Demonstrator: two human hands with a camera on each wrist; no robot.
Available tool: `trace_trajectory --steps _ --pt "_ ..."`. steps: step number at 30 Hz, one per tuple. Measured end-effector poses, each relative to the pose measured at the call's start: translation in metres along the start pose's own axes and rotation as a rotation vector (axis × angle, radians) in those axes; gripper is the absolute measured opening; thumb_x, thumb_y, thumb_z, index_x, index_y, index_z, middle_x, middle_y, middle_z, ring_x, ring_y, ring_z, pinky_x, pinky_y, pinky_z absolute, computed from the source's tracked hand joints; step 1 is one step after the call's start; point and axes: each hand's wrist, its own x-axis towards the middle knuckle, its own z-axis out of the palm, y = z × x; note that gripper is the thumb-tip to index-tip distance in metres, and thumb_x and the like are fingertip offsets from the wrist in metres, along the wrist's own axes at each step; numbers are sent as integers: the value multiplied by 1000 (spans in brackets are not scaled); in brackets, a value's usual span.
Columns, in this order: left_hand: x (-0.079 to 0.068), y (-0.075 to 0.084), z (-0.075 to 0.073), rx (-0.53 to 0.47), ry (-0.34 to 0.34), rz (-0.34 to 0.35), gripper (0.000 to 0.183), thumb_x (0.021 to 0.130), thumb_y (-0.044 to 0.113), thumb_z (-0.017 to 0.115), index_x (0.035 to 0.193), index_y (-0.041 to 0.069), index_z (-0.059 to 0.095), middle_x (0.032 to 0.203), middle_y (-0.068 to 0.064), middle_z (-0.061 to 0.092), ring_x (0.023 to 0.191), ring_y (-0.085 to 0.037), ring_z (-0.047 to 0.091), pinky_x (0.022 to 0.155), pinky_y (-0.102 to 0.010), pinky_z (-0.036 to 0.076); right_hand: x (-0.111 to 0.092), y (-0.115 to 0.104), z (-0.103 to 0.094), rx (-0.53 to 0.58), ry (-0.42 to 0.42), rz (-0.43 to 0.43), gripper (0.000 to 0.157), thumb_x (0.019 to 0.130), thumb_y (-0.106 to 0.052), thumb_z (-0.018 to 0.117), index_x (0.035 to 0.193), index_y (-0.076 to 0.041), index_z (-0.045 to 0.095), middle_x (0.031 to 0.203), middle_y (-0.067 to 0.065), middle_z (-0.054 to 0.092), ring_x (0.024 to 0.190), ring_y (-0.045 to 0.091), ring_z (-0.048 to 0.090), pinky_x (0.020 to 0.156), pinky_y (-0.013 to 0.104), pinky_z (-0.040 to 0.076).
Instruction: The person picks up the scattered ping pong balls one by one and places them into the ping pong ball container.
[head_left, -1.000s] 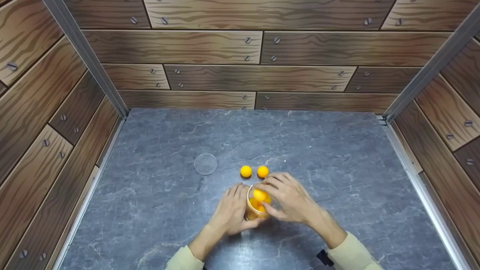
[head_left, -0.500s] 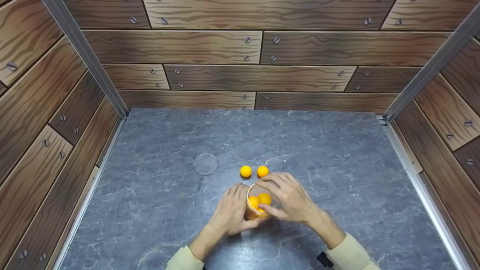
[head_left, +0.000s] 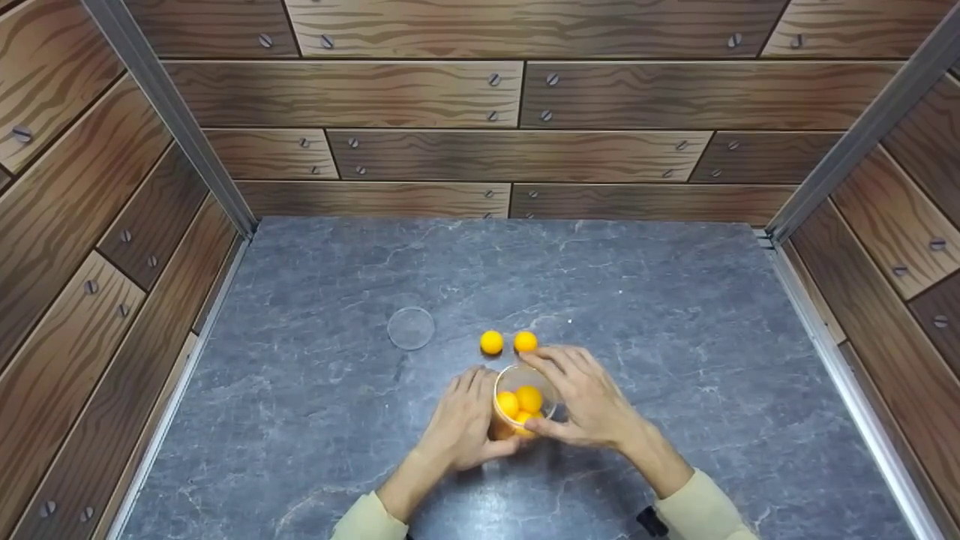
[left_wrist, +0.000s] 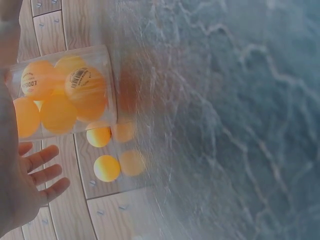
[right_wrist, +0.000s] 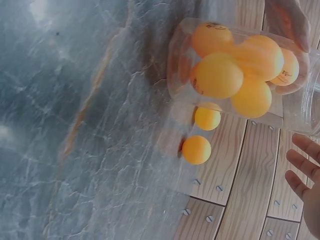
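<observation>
A clear plastic jar (head_left: 516, 377) stands open-topped on the table, with several orange ping-pong balls (left_wrist: 57, 112) inside. Some of these balls carry printed black lettering. My left hand (head_left: 466, 421) holds the jar's left side, thumb across the front and fingers toward the back. At the right of the mouth is my right hand (head_left: 589, 397), its thumb by the front rim and its fingers extended near the back rim, no ball between them. Its spread fingertips (right_wrist: 298, 185) show beside the jar in the right wrist view. Two loose ping-pong balls (head_left: 492, 343) lie behind the jar.
A transparent round disc, like a lid (head_left: 411, 328), lies flat at the back left of the jar. The grey marbled table (head_left: 675, 300) is bounded by wood-patterned walls (head_left: 420, 94) with metal edge strips.
A ping-pong ball that my right hand held at the jar's mouth has dropped inside. The right hand's fingers and thumb have since shifted slightly right. My left hand stays on the jar.
</observation>
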Motion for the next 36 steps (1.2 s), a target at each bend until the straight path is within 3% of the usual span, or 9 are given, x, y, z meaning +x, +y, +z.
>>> trace_trajectory --steps 3,12,20,29,36 --pt "0 0 -1 4 -8 -5 94 79 74 71 139 4 53 134 -11 64 128 -29 60 109 -44 53 -3 1 1 -5 -16 25 96 95 -86 35 160 -17 45 144 8 63 131 26 60 110 53 49" --pt "0 1 -2 -2 -2 -3 93 80 77 68 138 5 53 133 -11 64 129 -29 60 109 -44 53 -7 5 4 -29 -36 46 105 88 -93 37 161 -18 43 145 8 63 131 27 60 110 53 49" --pt "1 0 -1 -2 1 7 93 83 80 62 138 5 53 133 -10 64 128 -29 60 108 -44 54 -9 6 11 -57 -16 58 109 85 -96 38 154 -14 51 143 8 64 129 27 61 109 52 50" --pt "0 -1 -2 -8 -35 -4 94 87 83 56 140 6 50 135 -12 63 131 -30 60 109 -44 54 -11 7 19 -84 29 47 106 84 -96 37 143 -11 59 137 7 66 126 27 62 107 51 52" --pt "-3 -6 -4 45 -38 29 97 88 87 50 141 5 51 133 -12 64 127 -29 62 106 -43 54 -12 9 24 -90 73 24 97 87 -93 39 138 -13 62 132 7 67 122 26 64 104 50 53"
